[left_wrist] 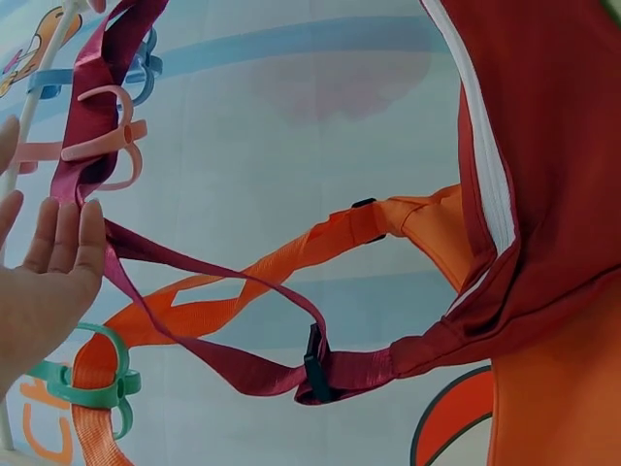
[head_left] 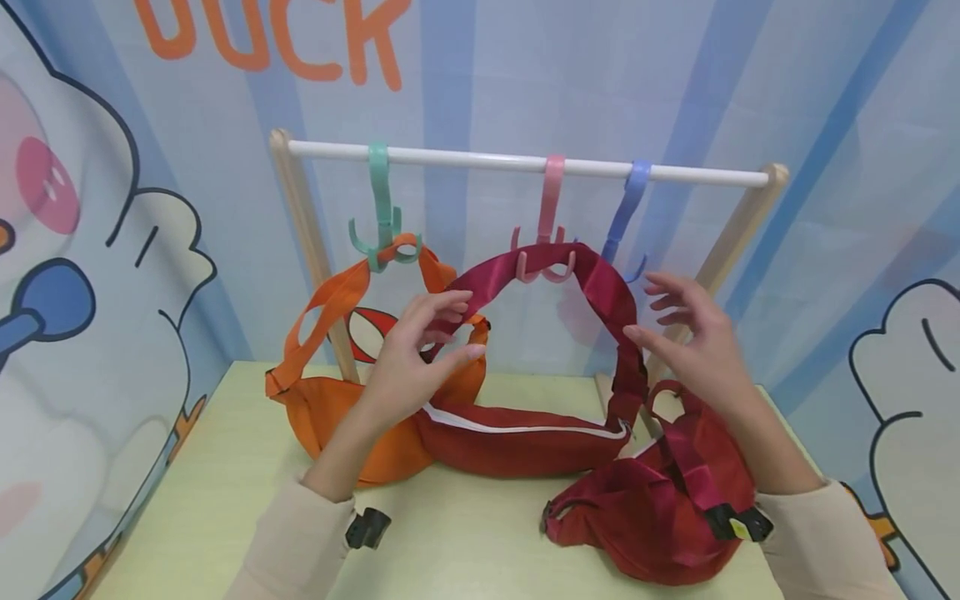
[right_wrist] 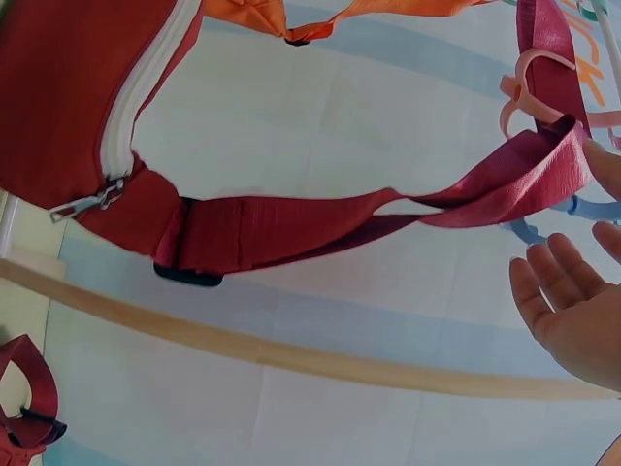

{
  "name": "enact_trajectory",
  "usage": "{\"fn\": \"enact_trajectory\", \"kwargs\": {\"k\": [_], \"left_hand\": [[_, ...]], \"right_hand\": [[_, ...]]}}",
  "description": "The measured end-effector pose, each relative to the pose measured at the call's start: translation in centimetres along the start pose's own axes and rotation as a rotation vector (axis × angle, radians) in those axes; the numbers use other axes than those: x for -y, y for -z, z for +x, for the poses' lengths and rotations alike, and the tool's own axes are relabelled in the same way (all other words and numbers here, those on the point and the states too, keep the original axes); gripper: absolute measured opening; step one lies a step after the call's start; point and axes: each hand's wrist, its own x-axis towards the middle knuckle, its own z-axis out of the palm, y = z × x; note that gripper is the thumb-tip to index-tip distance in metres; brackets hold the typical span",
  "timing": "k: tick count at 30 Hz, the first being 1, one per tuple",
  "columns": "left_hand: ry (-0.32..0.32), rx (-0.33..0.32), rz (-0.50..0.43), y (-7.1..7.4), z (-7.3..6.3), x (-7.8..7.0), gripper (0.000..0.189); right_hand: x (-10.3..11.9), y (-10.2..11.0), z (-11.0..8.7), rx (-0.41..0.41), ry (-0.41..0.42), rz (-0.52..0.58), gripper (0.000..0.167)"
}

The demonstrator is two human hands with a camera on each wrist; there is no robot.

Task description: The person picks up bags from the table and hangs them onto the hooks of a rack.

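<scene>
A red waist bag [head_left: 525,446] with a white zipper hangs by its crimson strap [head_left: 603,292] from a pink hook [head_left: 551,200]. My left hand [head_left: 408,358], fingers relaxed and thumb apart, is beside the left run of that strap; in the left wrist view its fingertips overlap the strap's edge. On the other side, my right hand [head_left: 701,346] has its thumb tip right at the strap and its fingers loosely spread, holding nothing. In the right wrist view, the strap [right_wrist: 524,184] is twisted near the hook.
An orange waist bag [head_left: 330,408] hangs from a green hook [head_left: 380,192] at the left, partly behind the red one. Another red bag [head_left: 660,517] lies on the table at the right. A blue hook [head_left: 626,208] hangs on the white rail [head_left: 480,158] between wooden posts.
</scene>
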Motion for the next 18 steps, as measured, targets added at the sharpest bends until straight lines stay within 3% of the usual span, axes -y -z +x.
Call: {"fn": "enact_trajectory", "kwargs": {"k": [7,18], "left_hand": [[-0.049,0.016,-0.048,-1.0,-0.3,0.2,0.048],[0.046,0.164,-0.012,-2.8,-1.8,1.4,0.047]], "right_hand": [[-1.5,0.9,-0.7,0.028,0.037,0.014,0.062],[-4.1,2.2,-2.7,0.082,0.018,-0.020,0.056]]}}
